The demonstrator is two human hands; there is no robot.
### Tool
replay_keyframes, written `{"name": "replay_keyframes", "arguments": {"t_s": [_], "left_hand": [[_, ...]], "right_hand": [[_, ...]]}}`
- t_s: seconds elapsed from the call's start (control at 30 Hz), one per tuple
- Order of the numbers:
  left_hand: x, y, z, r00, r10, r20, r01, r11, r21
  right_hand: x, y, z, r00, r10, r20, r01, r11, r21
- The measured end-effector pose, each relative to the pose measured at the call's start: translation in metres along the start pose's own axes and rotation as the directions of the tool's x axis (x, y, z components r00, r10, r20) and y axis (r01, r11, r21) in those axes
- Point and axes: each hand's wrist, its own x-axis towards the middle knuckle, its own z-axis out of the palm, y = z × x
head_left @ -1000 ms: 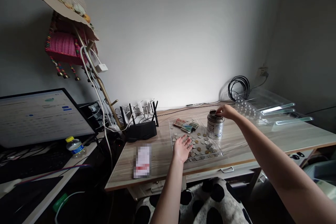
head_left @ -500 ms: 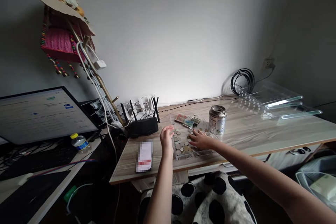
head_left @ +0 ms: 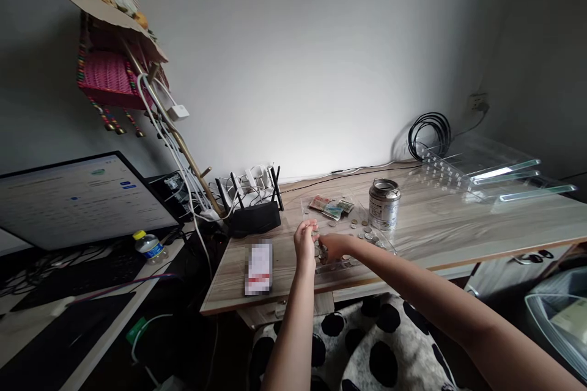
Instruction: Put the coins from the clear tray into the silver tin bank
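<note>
A clear tray point(head_left: 383, 244) on the wooden desk point(head_left: 440, 226) holds several coins point(head_left: 364, 233) and a few banknotes point(head_left: 328, 205) at its far end. A silver tin can point(head_left: 384, 204) stands by the tray's right side. My left hand point(head_left: 305, 243) is cupped at the tray's left edge, fingers curled, and seems to hold coins. My right hand point(head_left: 332, 247) is beside it over the tray's near left part, fingers pinched on coins, touching the left hand.
A black router point(head_left: 255, 217) and tangled cables stand left of the tray. A phone point(head_left: 259, 267) lies near the desk's front left. A monitor point(head_left: 77, 198) and a small bottle point(head_left: 149, 245) are on the left; clear racks point(head_left: 486, 174) lie at the right.
My right hand left the can's top, came down to the coins in the tray, then slid left to meet my left hand. My left hand moved from flat on the coins to cupped at the tray's edge.
</note>
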Motion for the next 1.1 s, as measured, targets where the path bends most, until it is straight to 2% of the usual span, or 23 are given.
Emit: {"name": "replay_keyframes", "arguments": {"t_s": [0.13,0.27,0.47,0.6,0.7,0.77,0.8,0.87,0.9,0.97,1.03,1.07,1.1], "left_hand": [[0.000,-0.001,-0.005,1.000,-0.012,-0.018,0.012,1.000,0.000],[-0.001,-0.001,-0.007,1.000,-0.023,-0.017,0.022,1.000,-0.020],[-0.006,0.002,-0.002,0.996,-0.090,0.025,0.091,0.993,-0.068],[-0.008,0.002,0.001,0.976,-0.213,0.048,0.218,0.953,-0.210],[-0.006,0.002,0.001,0.917,-0.397,0.036,0.379,0.841,-0.386],[-0.004,0.001,0.002,0.859,-0.510,0.047,0.469,0.747,-0.472],[-0.003,0.000,0.004,0.830,-0.553,0.078,0.512,0.697,-0.502],[-0.001,0.000,0.006,0.790,-0.594,0.153,0.565,0.608,-0.558],[0.000,0.000,0.007,0.785,-0.595,0.173,0.566,0.575,-0.591],[0.002,0.002,0.007,0.804,-0.574,0.157,0.514,0.537,-0.669],[0.005,0.006,0.002,0.823,-0.560,0.095,0.441,0.525,-0.728],[0.006,0.008,-0.003,0.827,-0.557,0.073,0.417,0.522,-0.744],[0.008,0.011,-0.008,0.826,-0.562,0.046,0.398,0.523,-0.754]], "right_hand": [[-0.005,-0.002,0.001,0.999,0.030,0.018,-0.030,0.999,-0.017],[-0.009,-0.006,0.001,0.999,0.034,-0.020,-0.035,0.999,-0.015],[-0.010,-0.005,0.001,0.990,0.100,0.097,-0.114,0.981,0.155],[-0.012,0.011,-0.002,0.985,0.103,0.141,-0.137,0.957,0.254],[-0.012,0.024,-0.015,0.986,0.168,0.021,-0.154,0.840,0.521],[-0.012,0.023,-0.029,0.971,0.214,-0.104,-0.094,0.746,0.659],[-0.011,0.020,-0.036,0.964,0.212,-0.158,-0.053,0.740,0.670],[-0.011,0.008,-0.050,0.959,0.145,-0.246,0.031,0.803,0.595],[-0.011,0.001,-0.056,0.948,0.100,-0.301,0.076,0.849,0.523],[-0.010,-0.009,-0.061,0.879,0.071,-0.472,0.125,0.920,0.370],[-0.009,-0.013,-0.057,0.778,0.142,-0.612,0.045,0.959,0.279],[-0.008,-0.013,-0.051,0.761,0.186,-0.621,-0.026,0.966,0.258],[-0.006,-0.012,-0.042,0.779,0.219,-0.587,-0.090,0.966,0.241]]}}
